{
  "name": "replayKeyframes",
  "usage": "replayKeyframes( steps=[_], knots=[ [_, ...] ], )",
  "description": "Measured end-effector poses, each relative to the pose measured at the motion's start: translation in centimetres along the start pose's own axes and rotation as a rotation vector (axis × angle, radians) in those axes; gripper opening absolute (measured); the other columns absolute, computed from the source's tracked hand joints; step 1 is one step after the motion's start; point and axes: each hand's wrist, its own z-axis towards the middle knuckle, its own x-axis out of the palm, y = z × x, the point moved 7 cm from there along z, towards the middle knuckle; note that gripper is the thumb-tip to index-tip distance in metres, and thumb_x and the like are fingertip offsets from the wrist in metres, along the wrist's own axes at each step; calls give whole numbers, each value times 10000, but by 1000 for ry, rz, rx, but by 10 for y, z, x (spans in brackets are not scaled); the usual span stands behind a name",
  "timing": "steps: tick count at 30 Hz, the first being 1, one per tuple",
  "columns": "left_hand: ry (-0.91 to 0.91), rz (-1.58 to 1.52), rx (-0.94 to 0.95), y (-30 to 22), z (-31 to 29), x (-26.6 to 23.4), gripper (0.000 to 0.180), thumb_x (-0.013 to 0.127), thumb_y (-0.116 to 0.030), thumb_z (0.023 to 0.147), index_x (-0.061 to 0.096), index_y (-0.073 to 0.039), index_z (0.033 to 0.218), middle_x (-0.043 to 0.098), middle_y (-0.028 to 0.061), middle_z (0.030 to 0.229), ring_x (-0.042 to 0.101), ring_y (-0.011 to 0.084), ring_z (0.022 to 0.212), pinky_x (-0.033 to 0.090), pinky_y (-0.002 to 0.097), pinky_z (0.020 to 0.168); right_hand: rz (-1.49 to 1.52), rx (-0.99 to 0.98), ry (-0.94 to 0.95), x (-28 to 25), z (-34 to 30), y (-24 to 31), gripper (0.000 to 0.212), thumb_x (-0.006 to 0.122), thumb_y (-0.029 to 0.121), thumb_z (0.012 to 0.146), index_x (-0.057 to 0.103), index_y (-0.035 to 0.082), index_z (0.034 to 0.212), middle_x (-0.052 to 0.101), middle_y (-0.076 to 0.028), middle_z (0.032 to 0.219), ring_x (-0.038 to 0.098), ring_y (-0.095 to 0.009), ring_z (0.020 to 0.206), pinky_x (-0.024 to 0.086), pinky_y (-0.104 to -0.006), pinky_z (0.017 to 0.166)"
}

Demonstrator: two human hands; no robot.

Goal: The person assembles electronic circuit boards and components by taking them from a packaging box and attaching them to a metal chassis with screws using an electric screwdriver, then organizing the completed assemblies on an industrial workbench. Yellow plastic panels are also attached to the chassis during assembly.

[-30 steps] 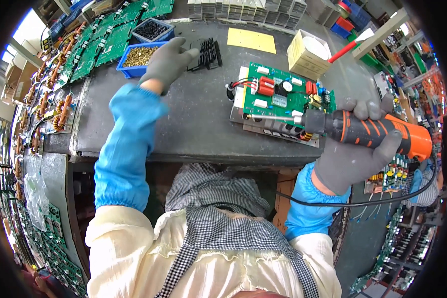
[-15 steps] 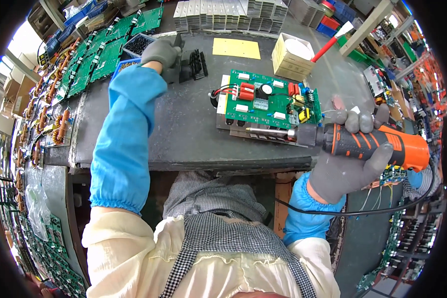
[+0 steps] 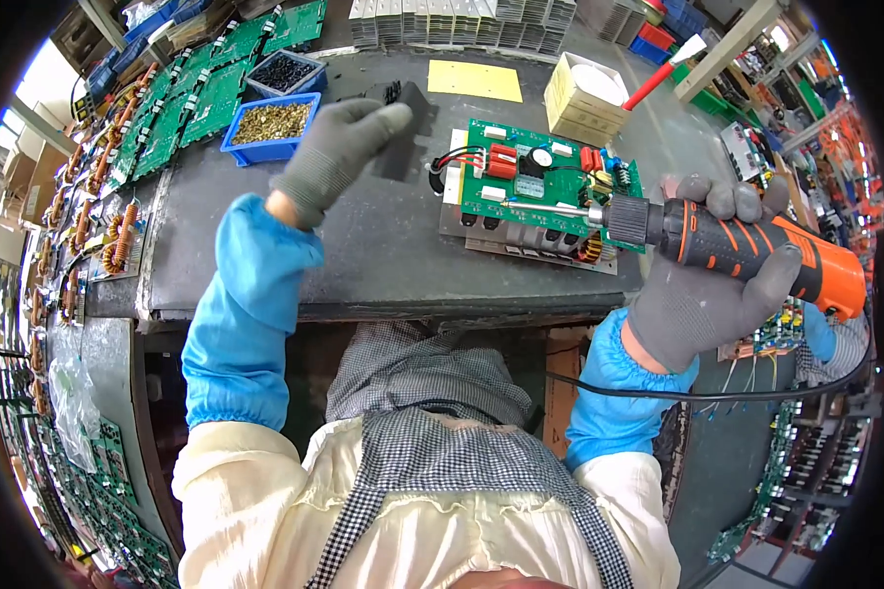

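Note:
My gloved left hand point(image 3: 344, 152) is closed, its thumb and fingers at a thin dark grey sheet point(image 3: 400, 147) that it seems to pinch above the bench. Part of the sheet is hidden behind the fingers. In my gloved right hand point(image 3: 712, 294) is an orange and black electric screwdriver point(image 3: 742, 240), fingers wrapped round its body. Its long bit points left and lies over the near side of a green circuit board point(image 3: 570, 162). This board carries red, white and yellow parts and sits on a metal heatsink base point(image 3: 521, 236).
At the back left stand a blue tray of brass-coloured screws point(image 3: 270, 125) and a blue tray of small black parts point(image 3: 285, 74). A yellow card point(image 3: 474, 80) and a cardboard box point(image 3: 581, 108) lie beyond the board. Several green boards point(image 3: 216, 93) line the left; metal brackets point(image 3: 422, 27) are stacked behind.
My left hand has come nearer and to the right with the dark sheet, uncovering the screw tray. The screwdriver has shifted up and right, its bit now over the board.

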Motion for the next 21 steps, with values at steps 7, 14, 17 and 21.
replayKeyframes(
  steps=[7,14,17,21],
  knots=[
    [-70,33,33,2,-4,26,422,664,-379,959,735,37,941,623,32,735,537,108,712,449,291,638,-18,28,59,11,-5,-7,627,719,448,881,545,68,1348,617,-40,1010,621,-287,978,434,-558,954],
    [-35,16,20,10,-6,42,393,676,-346,957,746,40,971,646,37,750,560,107,720,467,291,648,-1,51,117,14,4,-8,641,714,436,891,521,55,1369,617,-56,1036,618,-304,990,442,-577,982],
    [-37,7,24,17,-2,42,403,665,-351,966,747,42,1002,659,42,771,576,111,746,484,292,673,-31,21,137,24,8,-15,629,702,396,904,502,37,1380,610,-92,1043,606,-304,985,471,-562,977],
    [31,-61,-40,22,3,50,376,648,-307,985,716,41,1110,695,24,924,600,80,850,493,250,773,90,36,206,45,20,-35,573,642,385,938,468,63,1379,674,-141,1032,659,-260,912,548,-534,909]
  ],
)
